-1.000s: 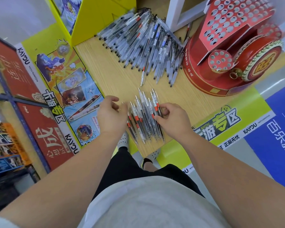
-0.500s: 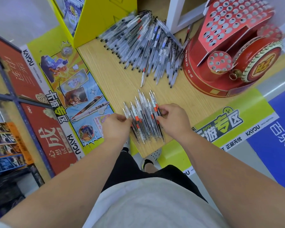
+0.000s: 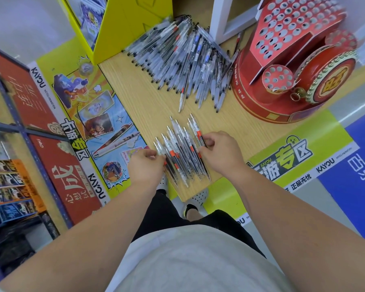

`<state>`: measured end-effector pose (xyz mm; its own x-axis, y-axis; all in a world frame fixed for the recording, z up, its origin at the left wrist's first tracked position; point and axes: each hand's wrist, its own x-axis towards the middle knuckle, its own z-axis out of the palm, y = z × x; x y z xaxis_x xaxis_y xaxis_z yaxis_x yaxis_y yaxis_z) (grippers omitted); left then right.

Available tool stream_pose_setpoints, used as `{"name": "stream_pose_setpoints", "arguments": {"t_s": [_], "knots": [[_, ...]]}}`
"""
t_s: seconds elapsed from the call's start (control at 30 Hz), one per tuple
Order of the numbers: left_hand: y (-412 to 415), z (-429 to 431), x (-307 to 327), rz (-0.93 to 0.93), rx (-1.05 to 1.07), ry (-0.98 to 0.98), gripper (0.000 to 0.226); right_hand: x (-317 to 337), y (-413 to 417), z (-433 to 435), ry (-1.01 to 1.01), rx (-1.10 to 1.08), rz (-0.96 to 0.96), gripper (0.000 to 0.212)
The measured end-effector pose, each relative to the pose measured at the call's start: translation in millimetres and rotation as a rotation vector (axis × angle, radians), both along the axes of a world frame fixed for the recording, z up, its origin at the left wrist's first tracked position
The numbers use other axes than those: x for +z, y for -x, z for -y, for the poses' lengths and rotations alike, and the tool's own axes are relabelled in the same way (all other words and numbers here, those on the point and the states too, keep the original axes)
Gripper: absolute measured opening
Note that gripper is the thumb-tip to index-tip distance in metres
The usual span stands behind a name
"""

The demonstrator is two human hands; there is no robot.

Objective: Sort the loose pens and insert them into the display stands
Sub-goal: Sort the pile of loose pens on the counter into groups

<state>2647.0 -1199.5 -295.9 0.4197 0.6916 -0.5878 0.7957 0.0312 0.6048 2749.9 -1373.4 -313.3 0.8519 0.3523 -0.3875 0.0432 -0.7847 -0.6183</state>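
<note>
clear pens (image 3: 178,142) btwn l hand (image 3: 145,167), r hand (image 3: 221,153)

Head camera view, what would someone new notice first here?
The red display stand, drum-shaped and dotted with empty holes, sits at the far right of the table. To its left sprawls a big pile of pens. Near the front edge, the left hand and right hand hold a small bunch of pens between them.
</note>
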Motion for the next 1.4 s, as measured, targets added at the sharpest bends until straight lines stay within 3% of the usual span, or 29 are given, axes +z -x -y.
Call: {"name": "stream_pose_setpoints", "arguments": {"t_s": [0.37, 0.57, 0.67, 0.8, 0.97, 1.2, 1.4], "knots": [[-7, -10, 8, -0.019, -0.074, -0.004, 0.019, 9, -11, 3, 0.022, -0.055, 0.015, 0.037], [-7, -24, 6, 0.004, -0.071, 0.033, 0.016, 26, -50, -53, -0.026, -0.001, 0.082, 0.033], [-8, -32, 1, 0.009, -0.101, 0.059, 0.012, 26, -70, -83, 0.078, -0.052, 0.102, 0.021], [-10, -40, -4, 0.015, -0.129, 0.094, 0.008, 19, -87, -104, 0.234, -0.140, 0.079, 0.043], [-10, -47, -6, 0.041, -0.158, 0.140, 0.009, 18, -96, -114, 0.283, -0.122, 0.061, 0.045], [-8, -42, -2, 0.051, -0.173, 0.158, 0.018, 33, -82, -95, 0.126, -0.131, 0.029, 0.027], [-6, -34, -2, 0.040, -0.203, 0.107, 0.023, 36, -37, -36, 0.229, 0.009, -0.007, 0.030]]}}
